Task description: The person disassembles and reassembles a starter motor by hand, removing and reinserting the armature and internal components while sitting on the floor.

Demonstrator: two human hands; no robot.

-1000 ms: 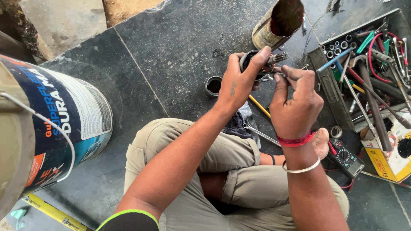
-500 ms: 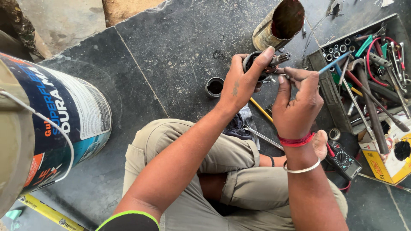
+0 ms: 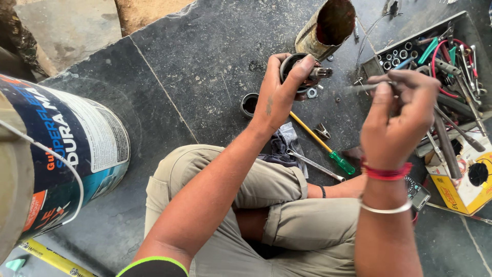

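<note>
Left hand (image 3: 279,97) is up over the dark stone floor (image 3: 205,61), fingers wrapped around a round black metal part with a short toothed shaft (image 3: 302,72) poking out to the right. Right hand (image 3: 397,120) hangs just beside it, fingers pinched on a thin grey metal rod (image 3: 366,86) whose blurred tip points toward that part without touching it. Below the hands, on the floor, lie a yellow-shafted screwdriver with a green handle (image 3: 323,146) and a silver spanner (image 3: 312,164). A small black ring (image 3: 249,104) sits near the left wrist. A rusty open-ended metal cylinder (image 3: 325,28) lies above, and a tray of mixed tools (image 3: 446,56) crowds the right. A big painted tin pail (image 3: 66,154) stands at left.
</note>
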